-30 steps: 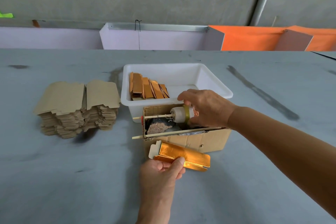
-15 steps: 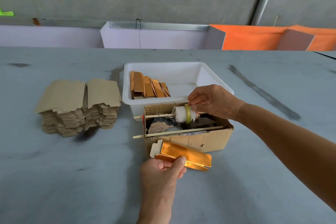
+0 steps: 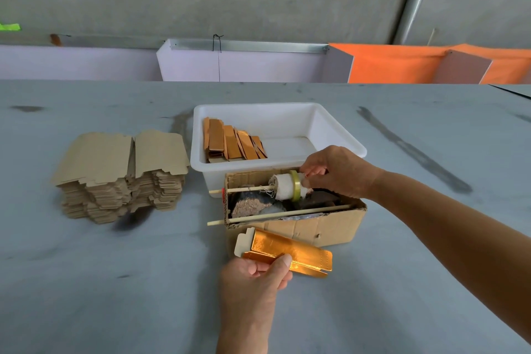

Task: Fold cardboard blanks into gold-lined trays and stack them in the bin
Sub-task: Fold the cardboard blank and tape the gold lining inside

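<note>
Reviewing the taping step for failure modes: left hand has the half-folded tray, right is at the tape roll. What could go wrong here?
1. The left hand pinches the gold-lined tray near one end only; the unheld end could spring open.
2. The right hand works at the tape roll on a thin stick across the cardboard box; a hard pull might dislodge it.

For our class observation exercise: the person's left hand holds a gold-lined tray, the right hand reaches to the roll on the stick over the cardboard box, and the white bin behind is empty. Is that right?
Not quite. The head view shows the white bin already holds several folded gold-lined trays leaning along its left side. The rest stands: the left hand holds a gold-lined tray, and the right hand reaches to the roll over the cardboard box.
</note>
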A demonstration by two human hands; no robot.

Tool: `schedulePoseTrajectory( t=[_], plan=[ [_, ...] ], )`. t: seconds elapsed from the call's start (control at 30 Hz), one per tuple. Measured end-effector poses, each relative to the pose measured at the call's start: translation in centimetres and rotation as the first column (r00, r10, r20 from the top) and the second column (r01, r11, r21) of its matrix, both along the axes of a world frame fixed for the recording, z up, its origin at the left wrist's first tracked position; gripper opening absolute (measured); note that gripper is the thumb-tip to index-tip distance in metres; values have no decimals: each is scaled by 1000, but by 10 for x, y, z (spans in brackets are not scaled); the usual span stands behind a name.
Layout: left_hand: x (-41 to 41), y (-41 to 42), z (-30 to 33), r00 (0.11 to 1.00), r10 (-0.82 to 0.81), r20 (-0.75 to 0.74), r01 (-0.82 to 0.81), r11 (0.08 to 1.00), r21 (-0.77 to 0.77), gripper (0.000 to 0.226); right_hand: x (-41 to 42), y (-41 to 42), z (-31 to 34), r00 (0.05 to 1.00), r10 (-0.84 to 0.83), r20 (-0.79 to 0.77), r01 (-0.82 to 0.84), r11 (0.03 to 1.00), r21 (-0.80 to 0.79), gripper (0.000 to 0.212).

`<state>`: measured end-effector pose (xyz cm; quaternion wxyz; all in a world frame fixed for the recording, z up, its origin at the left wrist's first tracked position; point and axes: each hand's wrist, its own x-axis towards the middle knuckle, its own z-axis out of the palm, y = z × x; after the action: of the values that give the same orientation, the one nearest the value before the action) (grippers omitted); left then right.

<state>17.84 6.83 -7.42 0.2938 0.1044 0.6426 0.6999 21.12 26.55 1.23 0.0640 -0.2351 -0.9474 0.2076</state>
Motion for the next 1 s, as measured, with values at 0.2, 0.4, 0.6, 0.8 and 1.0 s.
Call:
schedulePoseTrajectory(
  t=[0.2,0.4,0.6,0.8,1.0],
  plan=[
    [-1,0,0,1000,1,-4,-1,1000,-11,12,7,-4,-2,997,43,-57,-40,997,61,14],
    [-1,0,-2,1000,-12,-18,11,1000,-22,12,5,-3,-2,998,25,-57,-23,999,28,17],
    [-2,0,-2,1000,-21,-19,20,999,-25,11,5,-1,-4,993,-17,-118,10,998,-60,14],
    [-2,0,-3,1000,12,-24,-13,999,-35,11,5,-6,-9,996,21,-87,-8,990,140,18],
    [0,-1,1,1000,24,-17,-24,1000,0,18,5,-7,-6,997,-23,-68,29,995,91,34]
  ],
)
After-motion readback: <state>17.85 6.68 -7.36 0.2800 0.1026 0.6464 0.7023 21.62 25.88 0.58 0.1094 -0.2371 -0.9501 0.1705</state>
